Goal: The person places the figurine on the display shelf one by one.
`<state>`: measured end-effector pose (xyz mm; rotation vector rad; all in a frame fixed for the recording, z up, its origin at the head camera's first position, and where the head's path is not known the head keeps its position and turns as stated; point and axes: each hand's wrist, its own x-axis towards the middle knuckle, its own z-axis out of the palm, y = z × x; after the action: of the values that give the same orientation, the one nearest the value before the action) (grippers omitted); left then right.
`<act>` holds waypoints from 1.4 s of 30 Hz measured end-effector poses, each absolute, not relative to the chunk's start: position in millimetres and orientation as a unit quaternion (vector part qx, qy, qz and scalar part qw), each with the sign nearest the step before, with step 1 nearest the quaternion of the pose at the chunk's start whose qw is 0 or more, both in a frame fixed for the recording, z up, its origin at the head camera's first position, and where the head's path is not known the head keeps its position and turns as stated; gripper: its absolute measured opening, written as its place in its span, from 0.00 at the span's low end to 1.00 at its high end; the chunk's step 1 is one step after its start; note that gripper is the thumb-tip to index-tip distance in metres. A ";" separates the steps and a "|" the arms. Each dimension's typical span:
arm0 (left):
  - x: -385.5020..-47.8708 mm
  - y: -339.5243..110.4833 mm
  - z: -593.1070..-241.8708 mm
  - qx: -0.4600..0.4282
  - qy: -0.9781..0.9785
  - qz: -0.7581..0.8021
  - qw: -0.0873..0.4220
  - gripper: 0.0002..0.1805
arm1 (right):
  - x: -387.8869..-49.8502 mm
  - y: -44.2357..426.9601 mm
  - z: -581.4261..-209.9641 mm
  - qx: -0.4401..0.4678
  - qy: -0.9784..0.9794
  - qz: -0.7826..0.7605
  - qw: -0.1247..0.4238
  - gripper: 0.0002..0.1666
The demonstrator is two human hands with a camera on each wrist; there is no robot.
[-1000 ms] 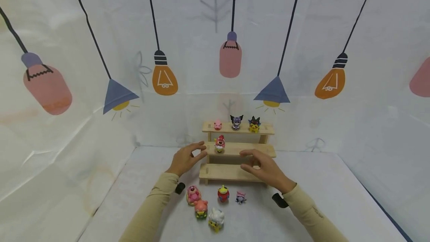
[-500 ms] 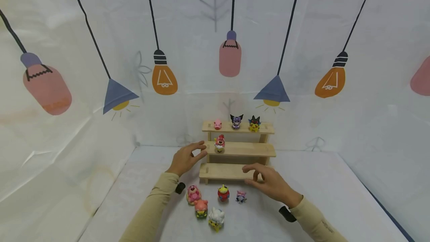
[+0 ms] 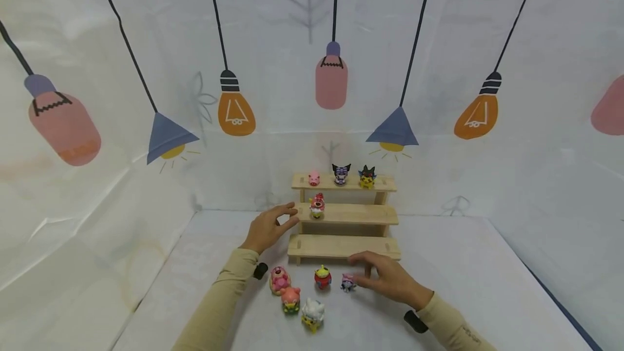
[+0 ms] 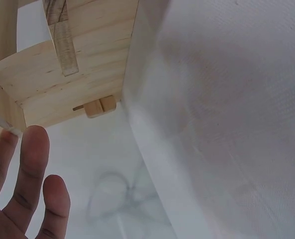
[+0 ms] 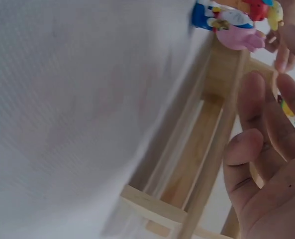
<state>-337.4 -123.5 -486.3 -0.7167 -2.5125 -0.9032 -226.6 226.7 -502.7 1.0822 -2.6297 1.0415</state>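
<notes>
A three-tier wooden shelf (image 3: 348, 246) stands at the back of the table. Beside the left end of its middle tier is my left hand (image 3: 267, 230), fingers lightly bent; in the left wrist view its fingertips (image 4: 35, 142) appear at the shelf's end, though contact is hard to tell. My right hand (image 3: 397, 281) is at a small pink-and-grey figurine (image 3: 348, 283) on the table, thumb and fingers apart, holding nothing. That figurine (image 5: 239, 34) shows past the fingers in the right wrist view. A red figurine with a yellow top (image 3: 323, 277) stands left of it.
Also on the table are a pink bear figurine (image 3: 280, 279), a coral-pink figurine (image 3: 290, 300) and a white-topped yellow figurine (image 3: 312, 314). The top tier bears a pink pig (image 3: 314, 179), a black-eared figurine (image 3: 341, 174) and a yellow one (image 3: 367, 177). A red-hatted figurine (image 3: 317, 206) stands on the middle tier.
My right hand has come down from the shelf's right side toward the table, to the pink-and-grey figurine. The left hand has stayed by the shelf. The figurines have not moved.
</notes>
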 end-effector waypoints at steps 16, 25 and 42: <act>-340.0 -125.0 -489.4 -0.260 -0.890 -0.321 0.192 0.19 | -228.3 217.1 -519.2 0.366 -0.872 0.323 0.038 0.20; -340.6 -125.7 -489.8 -0.257 -0.892 -0.320 0.189 0.18 | -228.9 213.1 -519.5 0.378 -0.865 0.328 0.034 0.17; -339.6 -124.5 -488.0 -0.261 -0.889 -0.322 0.194 0.18 | -231.0 215.0 -520.9 0.379 -0.865 0.326 0.035 0.16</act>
<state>-339.6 -124.5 -488.0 -0.7326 -2.4923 -0.9037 -231.0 215.0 -520.9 1.1661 -2.6595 1.0024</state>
